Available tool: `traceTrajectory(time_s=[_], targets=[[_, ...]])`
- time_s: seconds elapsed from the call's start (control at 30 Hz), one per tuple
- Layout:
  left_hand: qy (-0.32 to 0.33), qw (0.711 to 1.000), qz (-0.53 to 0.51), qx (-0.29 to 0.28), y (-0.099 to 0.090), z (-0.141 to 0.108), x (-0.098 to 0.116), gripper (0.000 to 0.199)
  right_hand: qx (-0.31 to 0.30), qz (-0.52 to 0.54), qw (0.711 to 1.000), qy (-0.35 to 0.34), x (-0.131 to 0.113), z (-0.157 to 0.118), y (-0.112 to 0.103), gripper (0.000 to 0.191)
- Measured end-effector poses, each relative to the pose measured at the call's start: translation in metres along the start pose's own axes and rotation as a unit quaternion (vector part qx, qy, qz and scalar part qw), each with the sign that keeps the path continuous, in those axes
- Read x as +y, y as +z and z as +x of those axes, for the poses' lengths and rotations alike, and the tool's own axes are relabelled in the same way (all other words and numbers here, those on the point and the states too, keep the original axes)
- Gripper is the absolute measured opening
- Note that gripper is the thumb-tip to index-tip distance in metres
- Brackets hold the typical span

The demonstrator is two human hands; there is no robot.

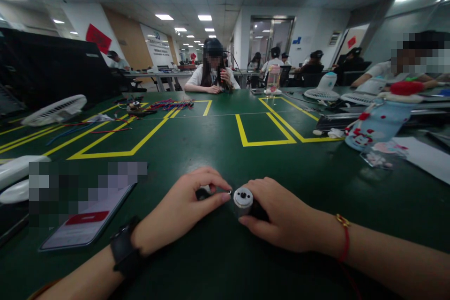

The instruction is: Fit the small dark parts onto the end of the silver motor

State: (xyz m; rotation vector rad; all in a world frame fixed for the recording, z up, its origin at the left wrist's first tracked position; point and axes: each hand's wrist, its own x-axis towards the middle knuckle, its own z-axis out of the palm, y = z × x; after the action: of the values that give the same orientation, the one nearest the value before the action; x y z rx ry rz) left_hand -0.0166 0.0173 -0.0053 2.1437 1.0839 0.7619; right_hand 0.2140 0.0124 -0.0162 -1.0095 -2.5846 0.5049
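Note:
My right hand [286, 213] is wrapped round a silver metal cylinder [243, 207], which looks like a small motor; its end face, with a dark centre and small holes, is turned upward. Beside it, my left hand [184, 204] pinches a tiny metal ring-shaped part [229, 192] between thumb and forefinger. The small part is close to the cylinder's left rim but apart from it. A dark and silvery object [203, 193] shows partly behind the left fingers; its kind is unclear.
A phone [84, 215] lies at left on the green table [197, 150]. Bundled wires [172, 104] and a white fan [56, 110] sit farther left. At right are a blue bottle [379, 122] and more fans. A person [213, 72] sits across the table.

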Motion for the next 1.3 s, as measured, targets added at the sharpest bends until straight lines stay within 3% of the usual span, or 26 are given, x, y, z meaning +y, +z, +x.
traceTrajectory(time_s=[0.3,0.63,0.77,0.9,1.07,1.3], targets=[[0.009,0.997,-0.030,0.073,0.007,-0.002,0.015,0.012,-0.001,-0.015,1.000,-0.003,-0.002,-0.001,0.000,0.022],[0.019,1.000,-0.007,0.024,0.010,0.001,0.021,0.017,-0.001,-0.027,1.000,-0.010,-0.003,-0.001,0.001,0.022],[0.009,0.999,-0.014,0.029,0.008,-0.001,0.023,0.018,0.007,-0.017,1.000,-0.011,-0.002,-0.001,0.001,0.023],[-0.024,0.999,-0.026,0.034,0.005,-0.001,0.014,0.019,0.004,-0.014,1.000,-0.006,-0.003,-0.001,-0.001,0.023],[-0.088,0.995,-0.047,-0.004,0.003,0.003,-0.005,0.021,-0.001,-0.007,1.000,-0.007,-0.002,-0.002,-0.002,0.024],[-0.081,0.995,-0.047,-0.036,0.001,0.004,-0.009,0.022,0.002,-0.002,1.000,-0.001,-0.002,-0.002,0.000,0.024]])
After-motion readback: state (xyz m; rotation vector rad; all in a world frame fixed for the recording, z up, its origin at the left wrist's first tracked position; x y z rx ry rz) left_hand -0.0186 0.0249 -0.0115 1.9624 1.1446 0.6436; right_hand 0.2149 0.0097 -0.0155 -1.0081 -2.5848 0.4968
